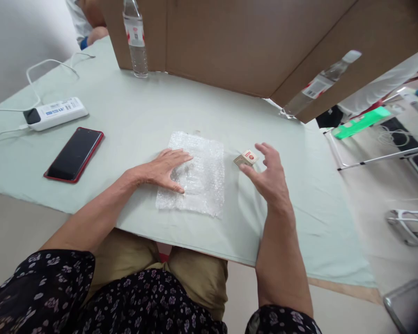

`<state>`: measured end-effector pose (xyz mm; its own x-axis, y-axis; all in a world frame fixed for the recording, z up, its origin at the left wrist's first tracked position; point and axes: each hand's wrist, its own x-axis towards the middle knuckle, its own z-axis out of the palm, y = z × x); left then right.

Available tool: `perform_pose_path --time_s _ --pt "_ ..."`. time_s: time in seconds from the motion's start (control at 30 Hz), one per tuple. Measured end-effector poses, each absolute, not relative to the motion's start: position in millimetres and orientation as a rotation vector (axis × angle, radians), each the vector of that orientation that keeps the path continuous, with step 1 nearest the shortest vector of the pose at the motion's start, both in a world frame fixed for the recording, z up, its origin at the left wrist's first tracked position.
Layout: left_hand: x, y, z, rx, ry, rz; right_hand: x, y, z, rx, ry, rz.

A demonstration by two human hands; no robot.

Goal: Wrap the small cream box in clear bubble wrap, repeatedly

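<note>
A sheet of clear bubble wrap (205, 181) lies flat on the pale green tablecloth (181, 102). My left hand (165, 171) rests over its left side, fingers spread, holding nothing. Just right of the wrap is a small box (250, 157) with a red mark on its light face. Around the box's right side is my right hand (267, 174), thumb and fingers apart; the thumb is at the box's near edge, and whether it touches cannot be made out. The hand is not closed on the box.
A phone (75, 154) with a red case and a white power strip (57, 112) with cables lie at the left. Water bottles stand at the back left (136, 44) and back right (316, 88), by a cardboard panel (216, 41). A person's arm (92, 14) shows at the top left.
</note>
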<state>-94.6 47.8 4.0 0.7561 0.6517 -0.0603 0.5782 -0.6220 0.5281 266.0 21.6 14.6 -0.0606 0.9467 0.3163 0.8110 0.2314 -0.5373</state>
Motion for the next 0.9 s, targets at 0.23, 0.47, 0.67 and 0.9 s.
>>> perform_pose_path --time_s 0.23,0.47,0.67,0.9 --pt "-95 50 7 2.441 1.043 0.243 267 46 -28 -1.819 -1.495 0.336" --pt "-97 49 7 2.444 0.999 0.174 221 26 0 -1.409 -1.583 0.504" --pt "-95 50 7 2.447 1.025 0.137 162 6 -3 -1.291 -2.046 0.591" --pt "-98 51 6 2.464 1.013 0.123 162 6 -14 -1.35 -2.251 0.49"
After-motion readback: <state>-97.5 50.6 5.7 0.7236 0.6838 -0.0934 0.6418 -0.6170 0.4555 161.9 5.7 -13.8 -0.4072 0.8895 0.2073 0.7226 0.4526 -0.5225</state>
